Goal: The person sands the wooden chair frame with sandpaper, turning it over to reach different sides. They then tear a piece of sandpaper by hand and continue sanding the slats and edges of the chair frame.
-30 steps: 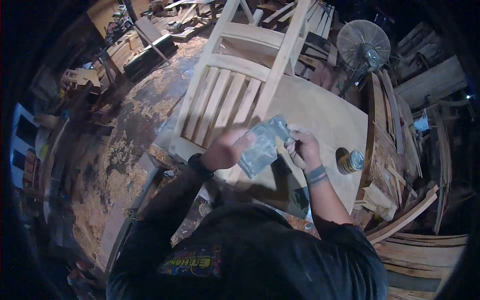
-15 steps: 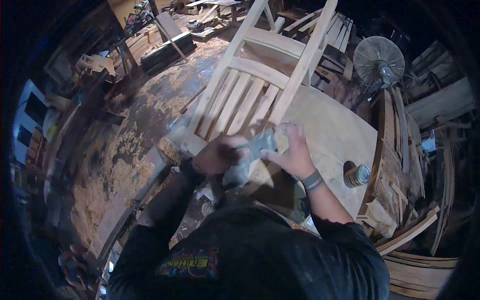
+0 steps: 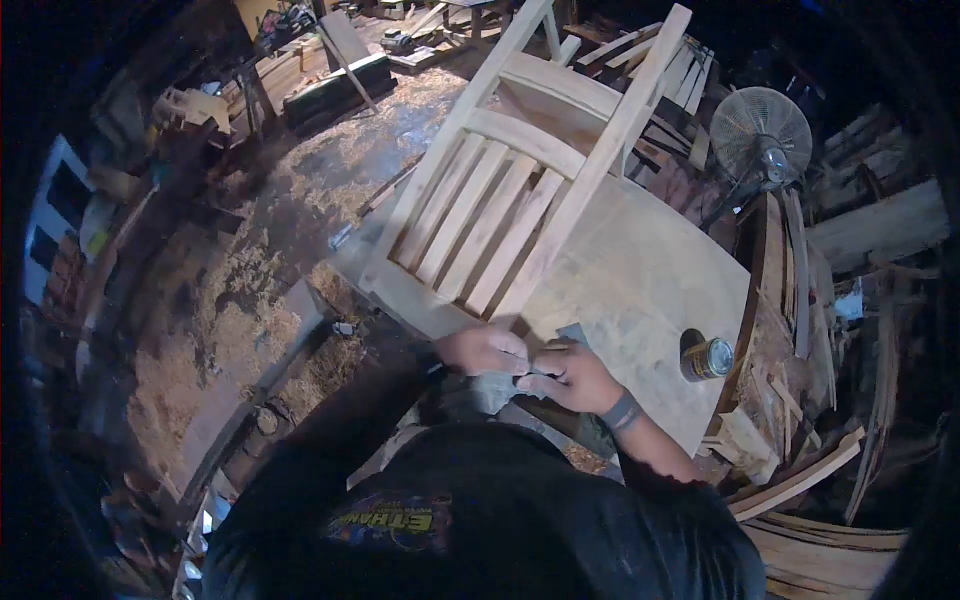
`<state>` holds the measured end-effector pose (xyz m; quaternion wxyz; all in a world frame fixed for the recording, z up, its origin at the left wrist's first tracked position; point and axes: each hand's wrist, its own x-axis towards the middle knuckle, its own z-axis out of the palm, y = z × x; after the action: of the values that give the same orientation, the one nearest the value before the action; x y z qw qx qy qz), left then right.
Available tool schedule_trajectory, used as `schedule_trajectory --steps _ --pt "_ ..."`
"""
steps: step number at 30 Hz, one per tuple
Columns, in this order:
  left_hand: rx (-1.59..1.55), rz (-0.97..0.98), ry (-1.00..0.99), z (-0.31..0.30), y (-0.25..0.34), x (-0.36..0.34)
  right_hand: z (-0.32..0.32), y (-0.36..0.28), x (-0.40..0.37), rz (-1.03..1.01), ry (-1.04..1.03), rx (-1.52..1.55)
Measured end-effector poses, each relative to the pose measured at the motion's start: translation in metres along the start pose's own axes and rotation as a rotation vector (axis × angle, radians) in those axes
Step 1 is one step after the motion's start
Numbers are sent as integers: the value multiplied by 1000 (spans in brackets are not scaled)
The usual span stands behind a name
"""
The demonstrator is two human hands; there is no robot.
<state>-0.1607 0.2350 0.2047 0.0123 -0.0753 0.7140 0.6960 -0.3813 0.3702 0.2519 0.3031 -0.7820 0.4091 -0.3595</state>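
Close to my body, my left hand [image 3: 485, 351] and my right hand [image 3: 578, 376] meet with fingers pinched on a grey piece of sandpaper [image 3: 493, 393]. One part of it hangs below my fingers, and a corner sticks up past my right hand. Much of it is hidden by the fingers. Just beyond my hands lies a pale wooden chair frame [image 3: 500, 225] with slats and curved rails. It rests on a dusty board tabletop [image 3: 650, 270]. To the right of my right hand, a small can [image 3: 708, 359] lies on that top.
A round fan [image 3: 760, 135] stands at the right behind the tabletop. Wood strips and curved offcuts [image 3: 800, 475] crowd the right side. Sawdust and shavings [image 3: 240, 310] cover the floor at left. A workbench with tools is at the back left.
My hands have come together and down toward my body, now pinching the sandpaper between them. Before, the sheet was more spread out and my right fingers were apart. The view has shifted slightly.
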Motion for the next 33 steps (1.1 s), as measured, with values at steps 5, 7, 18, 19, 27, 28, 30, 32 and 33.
schedule_trajectory --steps 5,7,18,19,27,28,30,32,33 --pt "-120 -14 -116 25 -24 36 -5 -7 -39 79 -23 -131" --pt "-213 19 86 25 -69 37 -8 -6 -58 45 77 -160" --pt "710 83 569 16 -36 158 -68 115 -160 527 1122 -94" --pt "732 101 645 22 -18 166 -63 121 -146 546 1340 315" --pt "-106 77 432 37 -10 124 3 66 -59 535 1169 855" --pt "-135 80 431 29 -13 117 6 68 -61 540 1106 841" --pt "-182 107 445 18 -16 104 10 75 -65 541 972 809" --pt "-215 151 473 16 -3 86 10 61 -56 518 935 811" --pt "-281 134 571 21 5 77 10 55 -50 505 917 813"
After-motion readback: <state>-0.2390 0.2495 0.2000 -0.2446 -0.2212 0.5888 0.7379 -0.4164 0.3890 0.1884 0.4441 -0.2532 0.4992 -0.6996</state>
